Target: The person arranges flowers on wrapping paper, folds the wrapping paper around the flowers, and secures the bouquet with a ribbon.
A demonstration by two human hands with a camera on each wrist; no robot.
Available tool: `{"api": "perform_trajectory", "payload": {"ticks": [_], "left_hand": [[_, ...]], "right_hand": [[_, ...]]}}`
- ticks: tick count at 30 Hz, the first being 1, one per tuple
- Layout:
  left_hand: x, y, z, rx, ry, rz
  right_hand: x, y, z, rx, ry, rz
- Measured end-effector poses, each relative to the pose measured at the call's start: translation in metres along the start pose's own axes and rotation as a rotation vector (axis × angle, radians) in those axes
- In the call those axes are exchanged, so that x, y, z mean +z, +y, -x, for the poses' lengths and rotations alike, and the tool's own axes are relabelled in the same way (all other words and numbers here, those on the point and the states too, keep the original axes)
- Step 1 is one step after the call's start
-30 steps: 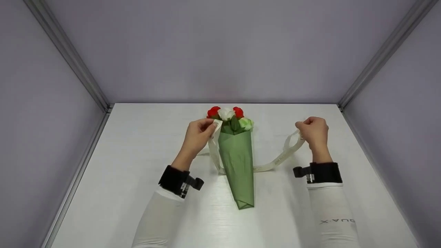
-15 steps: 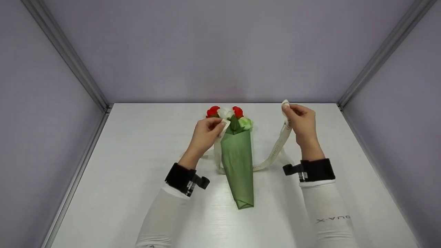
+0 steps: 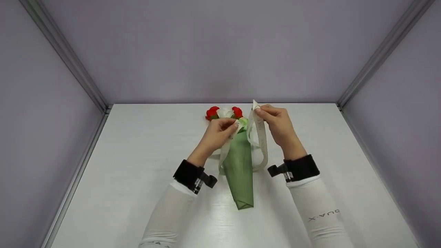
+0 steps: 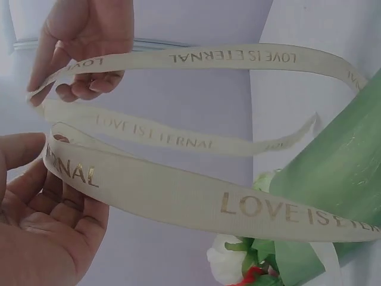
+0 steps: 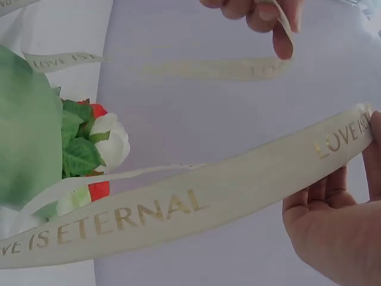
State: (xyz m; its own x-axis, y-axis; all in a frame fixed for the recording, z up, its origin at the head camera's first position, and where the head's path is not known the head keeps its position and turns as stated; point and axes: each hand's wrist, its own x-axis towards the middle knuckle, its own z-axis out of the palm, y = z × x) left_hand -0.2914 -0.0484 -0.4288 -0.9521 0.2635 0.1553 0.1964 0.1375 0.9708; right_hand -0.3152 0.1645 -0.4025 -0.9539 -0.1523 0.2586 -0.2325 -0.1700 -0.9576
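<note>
A bouquet in green wrapping paper [image 3: 238,168] lies on the white table, its red flowers [image 3: 212,112] and a white flower [image 3: 225,113] toward the back. A cream ribbon [image 3: 262,144] printed "LOVE IS ETERNAL" passes beneath the wrap and rises on both sides. My left hand [image 3: 216,136] pinches the ribbon between thumb and fingers over the top left of the bouquet. On the other side, my right hand [image 3: 279,128] pinches it near the upper right, a short tip sticking up past the thumb. In the left wrist view the ribbon [image 4: 161,185] runs from the fingers to the wrap.
Grey panels [image 3: 220,51] with metal corner posts [image 3: 65,51] enclose the table [image 3: 144,144] at the back and sides. Black wrist straps [image 3: 301,167] with small cameras sit over white sleeves [image 3: 168,213].
My right hand has swept left with its ribbon end, from far right to close beside the bouquet. My left hand has shifted slightly right, over the flowers.
</note>
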Motion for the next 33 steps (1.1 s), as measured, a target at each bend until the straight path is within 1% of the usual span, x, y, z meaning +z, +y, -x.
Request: {"api": "perform_trajectory", "payload": {"ticks": [5, 9, 12, 15, 17, 19, 23, 27, 29, 33], "left_hand": [[0.005, -0.001, 0.000, 0.017, -0.047, 0.011], [0.009, -0.002, -0.002, 0.032, -0.068, 0.017], [0.011, -0.002, -0.003, 0.048, -0.065, 0.022], [0.012, -0.004, -0.004, 0.080, -0.043, -0.001], [0.012, -0.005, -0.004, 0.101, -0.030, -0.021], [0.011, -0.005, -0.004, 0.112, -0.022, -0.038], [0.009, -0.005, -0.002, 0.098, -0.025, -0.042], [0.007, -0.007, -0.002, 0.095, -0.021, -0.049], [0.007, -0.009, -0.002, 0.097, -0.010, -0.058], [0.006, -0.011, -0.001, 0.085, 0.011, -0.068]], "right_hand": [[0.013, 0.005, -0.001, 0.013, -0.093, -0.026], [0.022, 0.008, -0.002, 0.026, -0.129, -0.033], [0.025, 0.012, -0.003, 0.033, -0.142, -0.027], [0.026, 0.016, -0.003, 0.036, -0.165, -0.007], [0.024, 0.019, -0.004, 0.039, -0.186, 0.031], [0.022, 0.022, -0.005, 0.060, -0.211, 0.071], [0.016, 0.027, -0.006, 0.138, -0.264, 0.184], [0.010, 0.027, -0.006, 0.203, -0.286, 0.251], [0.007, 0.026, -0.006, 0.206, -0.298, 0.281], [0.004, 0.023, -0.007, 0.179, -0.362, 0.358]]}}
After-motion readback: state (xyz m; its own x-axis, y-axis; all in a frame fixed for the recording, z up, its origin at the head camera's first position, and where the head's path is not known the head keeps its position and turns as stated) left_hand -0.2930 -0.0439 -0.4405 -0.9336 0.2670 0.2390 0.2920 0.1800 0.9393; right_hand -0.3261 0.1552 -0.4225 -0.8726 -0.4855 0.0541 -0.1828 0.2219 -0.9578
